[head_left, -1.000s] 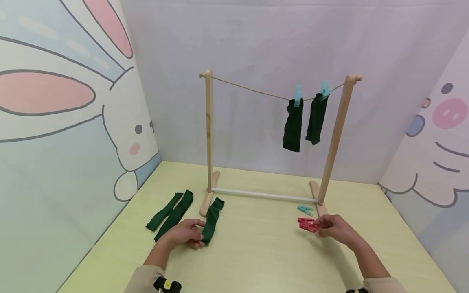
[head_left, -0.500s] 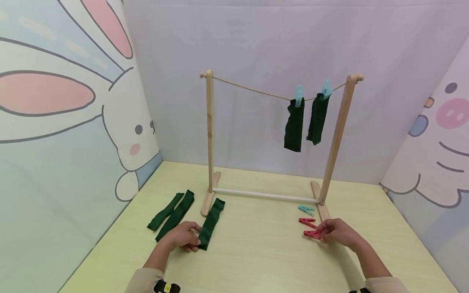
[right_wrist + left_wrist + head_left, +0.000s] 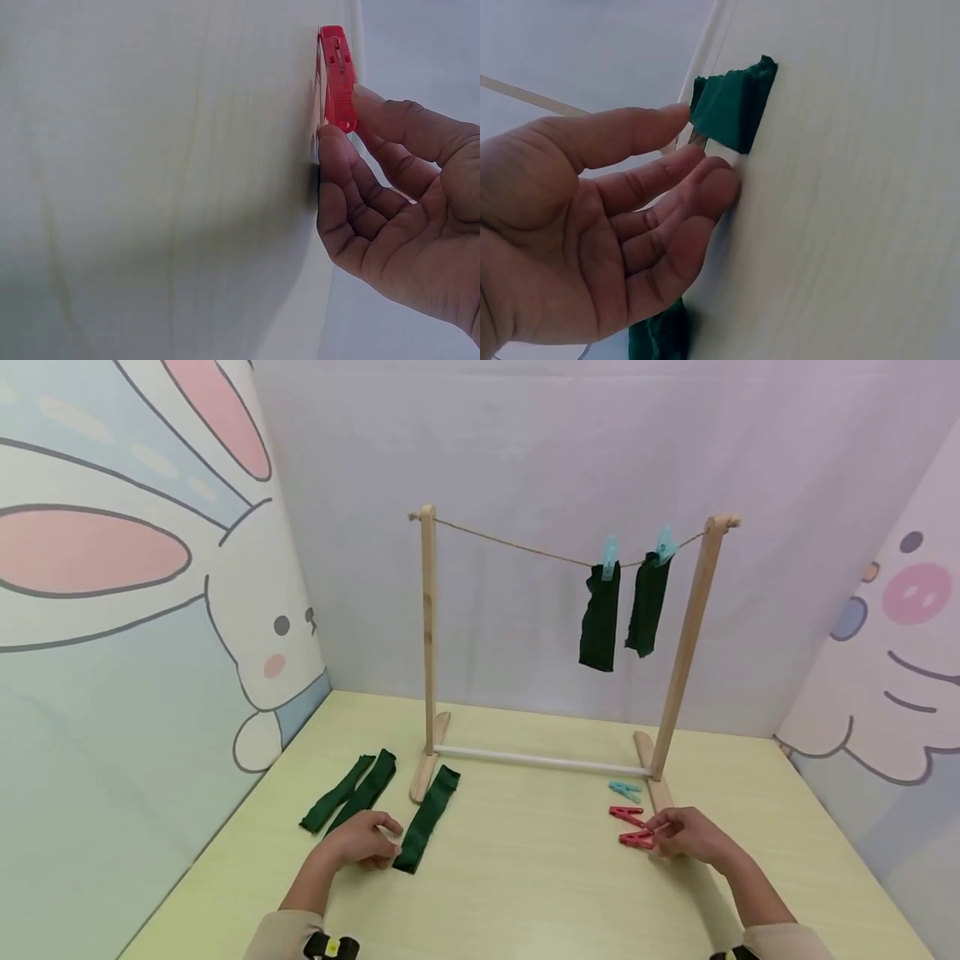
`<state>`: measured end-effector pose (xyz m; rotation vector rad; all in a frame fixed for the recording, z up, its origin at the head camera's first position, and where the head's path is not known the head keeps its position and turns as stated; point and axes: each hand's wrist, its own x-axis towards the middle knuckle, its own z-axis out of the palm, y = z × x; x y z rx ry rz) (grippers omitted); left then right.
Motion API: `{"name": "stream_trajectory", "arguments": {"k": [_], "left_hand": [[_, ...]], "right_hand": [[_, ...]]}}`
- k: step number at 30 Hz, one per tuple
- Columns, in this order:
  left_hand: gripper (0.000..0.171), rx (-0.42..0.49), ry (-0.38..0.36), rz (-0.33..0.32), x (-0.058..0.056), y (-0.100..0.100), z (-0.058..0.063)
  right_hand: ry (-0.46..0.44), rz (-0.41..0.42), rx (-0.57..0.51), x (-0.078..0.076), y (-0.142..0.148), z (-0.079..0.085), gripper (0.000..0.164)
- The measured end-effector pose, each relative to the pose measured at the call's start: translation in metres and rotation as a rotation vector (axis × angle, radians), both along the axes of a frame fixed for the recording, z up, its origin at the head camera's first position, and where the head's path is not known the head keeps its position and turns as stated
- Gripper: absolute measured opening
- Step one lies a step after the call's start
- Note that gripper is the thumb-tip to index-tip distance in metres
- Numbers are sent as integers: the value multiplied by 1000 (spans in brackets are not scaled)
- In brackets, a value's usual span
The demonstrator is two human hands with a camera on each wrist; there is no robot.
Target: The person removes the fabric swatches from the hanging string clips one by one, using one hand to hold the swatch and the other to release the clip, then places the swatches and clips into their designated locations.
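Observation:
A dark green cloth strip (image 3: 427,818) lies flat and slanted on the table. My left hand (image 3: 365,839) hovers by its near end, thumb and fingers apart; in the left wrist view, the strip's end (image 3: 735,105) shows just beyond the thumb. My right hand (image 3: 686,837) pinches the end of a red clothespin (image 3: 637,840) low over the table. Up close in the right wrist view, that clothespin (image 3: 339,79) sits between thumb and index fingertip. A second red clothespin (image 3: 627,814) lies right behind it, with a light blue clothespin (image 3: 626,790) farther back.
Two more green strips (image 3: 337,795) lie at the left, partly behind the left hand. A wooden rack (image 3: 430,635) with a string (image 3: 517,542) stands at the back. Two green cloths (image 3: 601,618) hang on its right side from blue clothespins (image 3: 610,558).
My left hand has let go of the strip and drawn back left; the strip now lies straighter. The two red clothespins, together earlier, are spread apart, and my right hand has shifted slightly nearer.

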<state>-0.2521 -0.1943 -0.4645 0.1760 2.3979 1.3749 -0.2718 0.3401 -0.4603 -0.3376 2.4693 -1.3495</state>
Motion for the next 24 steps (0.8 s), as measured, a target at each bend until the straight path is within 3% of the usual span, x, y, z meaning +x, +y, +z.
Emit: {"name": "stream_trajectory", "arguments": {"k": [3, 11, 19, 24], "left_hand": [[31, 33, 3, -34, 0, -3, 1], [36, 133, 109, -135, -2, -3, 5], [38, 197, 177, -182, -7, 6, 5], [38, 234, 237, -175, -11, 16, 10]], "right_hand": [[19, 13, -12, 2, 2, 2, 28], [65, -108, -21, 11, 3, 14, 32], [156, -154, -41, 12, 5, 27, 34], [206, -187, -72, 14, 5, 38, 33]]}}
